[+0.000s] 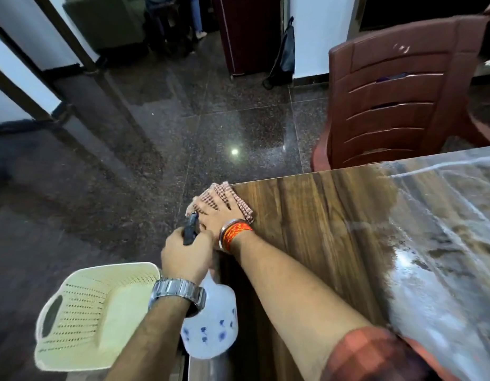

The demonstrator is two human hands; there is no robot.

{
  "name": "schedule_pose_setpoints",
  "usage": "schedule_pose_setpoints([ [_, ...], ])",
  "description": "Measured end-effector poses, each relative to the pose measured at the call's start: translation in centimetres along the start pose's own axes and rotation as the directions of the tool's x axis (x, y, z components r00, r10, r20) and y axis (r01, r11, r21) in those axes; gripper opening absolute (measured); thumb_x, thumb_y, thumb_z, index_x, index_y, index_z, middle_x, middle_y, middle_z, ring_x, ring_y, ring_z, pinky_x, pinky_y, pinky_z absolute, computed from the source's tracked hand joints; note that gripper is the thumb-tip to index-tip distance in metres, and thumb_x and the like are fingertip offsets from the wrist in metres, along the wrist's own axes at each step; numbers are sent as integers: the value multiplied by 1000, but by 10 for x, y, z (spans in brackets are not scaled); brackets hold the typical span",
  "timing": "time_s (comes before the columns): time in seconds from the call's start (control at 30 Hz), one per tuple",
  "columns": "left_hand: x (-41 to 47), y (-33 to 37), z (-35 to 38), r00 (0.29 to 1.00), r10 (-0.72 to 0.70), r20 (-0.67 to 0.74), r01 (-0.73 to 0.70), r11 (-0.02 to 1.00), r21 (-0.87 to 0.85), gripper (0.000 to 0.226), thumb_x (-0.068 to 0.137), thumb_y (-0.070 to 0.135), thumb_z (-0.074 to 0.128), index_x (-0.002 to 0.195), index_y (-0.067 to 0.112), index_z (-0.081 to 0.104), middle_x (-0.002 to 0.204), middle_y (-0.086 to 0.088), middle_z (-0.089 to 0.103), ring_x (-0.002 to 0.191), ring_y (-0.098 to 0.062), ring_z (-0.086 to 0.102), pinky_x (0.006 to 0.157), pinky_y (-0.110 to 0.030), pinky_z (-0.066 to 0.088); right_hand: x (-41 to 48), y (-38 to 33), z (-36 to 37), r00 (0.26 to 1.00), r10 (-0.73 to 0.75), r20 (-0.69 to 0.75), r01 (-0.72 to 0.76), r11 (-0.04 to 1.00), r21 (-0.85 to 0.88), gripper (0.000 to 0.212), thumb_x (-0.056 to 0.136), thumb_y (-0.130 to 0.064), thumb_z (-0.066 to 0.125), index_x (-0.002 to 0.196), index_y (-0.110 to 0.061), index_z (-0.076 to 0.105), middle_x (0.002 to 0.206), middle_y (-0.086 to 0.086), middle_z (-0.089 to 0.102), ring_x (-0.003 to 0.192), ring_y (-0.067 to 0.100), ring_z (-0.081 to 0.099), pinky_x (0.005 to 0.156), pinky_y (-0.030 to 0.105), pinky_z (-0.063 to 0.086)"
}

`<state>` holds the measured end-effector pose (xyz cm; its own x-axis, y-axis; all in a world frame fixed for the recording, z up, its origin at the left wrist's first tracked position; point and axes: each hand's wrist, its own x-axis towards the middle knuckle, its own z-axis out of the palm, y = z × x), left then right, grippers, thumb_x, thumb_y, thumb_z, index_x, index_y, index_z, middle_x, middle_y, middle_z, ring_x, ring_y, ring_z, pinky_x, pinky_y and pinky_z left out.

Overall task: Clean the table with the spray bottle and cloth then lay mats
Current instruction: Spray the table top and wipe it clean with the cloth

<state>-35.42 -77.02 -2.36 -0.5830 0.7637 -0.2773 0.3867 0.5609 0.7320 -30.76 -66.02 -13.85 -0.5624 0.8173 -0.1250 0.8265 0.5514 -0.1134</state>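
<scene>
Left hand (187,257): fingers wrapped round the bottle (210,325).
Right hand (219,213): fingers spread flat on cloth (232,199), table (307,229) far-left corner.

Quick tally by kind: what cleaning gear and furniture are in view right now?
Spray bottle: 1, in the left hand
Cloth: 1, under the right hand
Basket: 1
Chair: 1
Table: 1
Mats: 0 visible
Total: 5

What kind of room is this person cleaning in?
Probably a home dining area: a wooden table, a brown plastic chair pushed up to it, and a polished stone floor.
</scene>
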Motion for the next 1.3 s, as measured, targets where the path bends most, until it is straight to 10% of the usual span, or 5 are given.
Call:
schedule_pose_setpoints([
  [0.47,-54,-6,3,988,62,141,-59,998,-19,17,76,22,55,77,9,65,64,-13,70,62,-31,64,61,-32,45,-244,229,9,356,935,10,-900,340,272,58,95,-48,17,152,-37,12,161,-11,5,148,30,-4,112,62,-8],
  [0.8,-103,-18,-35,982,70,173,-71,997,-1,21,68,26,58,77,10,67,74,-13,72,73,-36,69,73,-41,56,-260,-52,30,995,95,42,-94,995,-36,62,93,-51,29,151,-35,14,158,-9,18,147,33,-7,113,60,-8],
  [1.0,-132,-32,-63,964,106,245,-98,994,-45,22,67,23,56,77,7,68,63,-11,69,57,-33,68,63,-47,63,-342,-43,39,981,152,-123,-151,988,20,54,95,-48,34,148,-38,29,153,-7,35,147,28,15,116,56,6],
  [1.2,-153,-60,-80,947,111,301,-91,993,-79,16,70,18,54,78,7,64,58,-9,61,46,-27,59,45,-29,52,-410,-6,45,480,877,-9,-852,468,236,55,98,-49,19,151,-41,7,160,-13,10,148,25,3,116,55,-5],
  [1.3,-167,-75,-85,936,153,317,-143,988,-53,9,74,18,54,75,10,58,62,-6,59,52,-26,58,45,-24,44,-402,-60,45,581,814,-27,-788,570,232,57,95,-50,19,151,-38,14,159,-11,16,147,30,12,116,58,0],
])
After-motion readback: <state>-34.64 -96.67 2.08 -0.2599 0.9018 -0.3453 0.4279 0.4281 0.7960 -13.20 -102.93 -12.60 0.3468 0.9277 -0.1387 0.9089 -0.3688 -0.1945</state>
